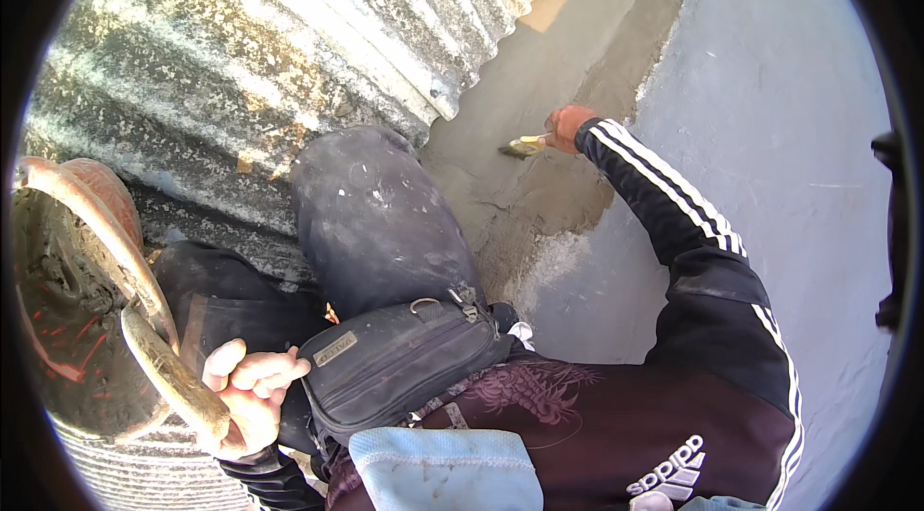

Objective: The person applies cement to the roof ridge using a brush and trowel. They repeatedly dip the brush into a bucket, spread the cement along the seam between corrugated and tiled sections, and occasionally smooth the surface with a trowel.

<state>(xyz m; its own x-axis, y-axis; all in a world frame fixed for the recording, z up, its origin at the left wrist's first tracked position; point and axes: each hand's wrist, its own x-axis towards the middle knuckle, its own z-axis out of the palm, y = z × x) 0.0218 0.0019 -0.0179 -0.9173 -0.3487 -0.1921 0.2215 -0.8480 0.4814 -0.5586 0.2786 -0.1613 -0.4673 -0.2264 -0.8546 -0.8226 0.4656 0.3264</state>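
My right hand [568, 126], in what looks like a reddish glove, grips a paintbrush [523, 145] against the wet grey mortar strip [549, 88]. At lower left, my left hand [248, 386] is curled round a worn wooden handle [168, 362], its fingertips raised beside the black waist bag. This handle lies over a mortar-smeared orange bucket [91, 189] with dark grey muck inside; whatever it is attached to is unclear.
Weathered corrugated sheets [192, 59] fill the upper left, with a jagged wavy edge along the mortar. A smooth grey surface [770, 155] lies at right. My bent knee [375, 213] and black waist bag [395, 367] are below.
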